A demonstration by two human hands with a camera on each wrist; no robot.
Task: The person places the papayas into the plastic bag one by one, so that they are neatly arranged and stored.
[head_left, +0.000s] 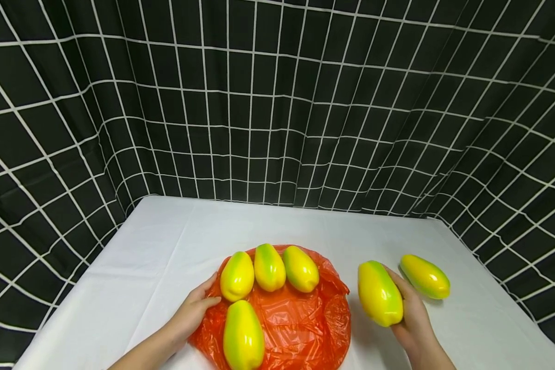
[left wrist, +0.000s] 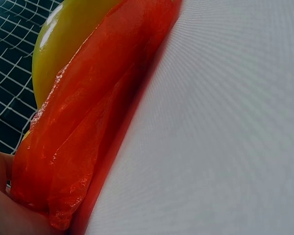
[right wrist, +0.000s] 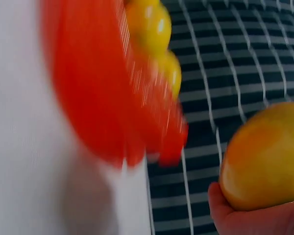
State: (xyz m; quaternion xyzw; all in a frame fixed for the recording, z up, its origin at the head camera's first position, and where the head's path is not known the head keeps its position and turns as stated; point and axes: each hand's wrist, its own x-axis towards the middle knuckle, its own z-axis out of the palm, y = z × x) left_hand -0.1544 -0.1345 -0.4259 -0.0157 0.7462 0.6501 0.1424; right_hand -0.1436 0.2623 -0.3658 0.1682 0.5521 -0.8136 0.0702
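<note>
A red plastic bag (head_left: 289, 321) lies spread on the white table, its rim raised, with several glossy yellow-green papayas on it. Three papayas, one of them the middle papaya (head_left: 270, 267), form a row along its far side. A nearer papaya (head_left: 243, 336) lies at the front left. My left hand (head_left: 196, 308) holds the bag's left rim, thumb on the inner side. To the right of the bag, my right hand (head_left: 411, 313) grips a papaya (head_left: 379, 293) above the table; in the right wrist view fingers (right wrist: 255, 220) support this fruit from below.
Another papaya (head_left: 425, 276) lies on the white tablecloth (head_left: 166, 252), just beyond my right hand. A black curtain (head_left: 268, 103) with a white grid surrounds the table's back and sides.
</note>
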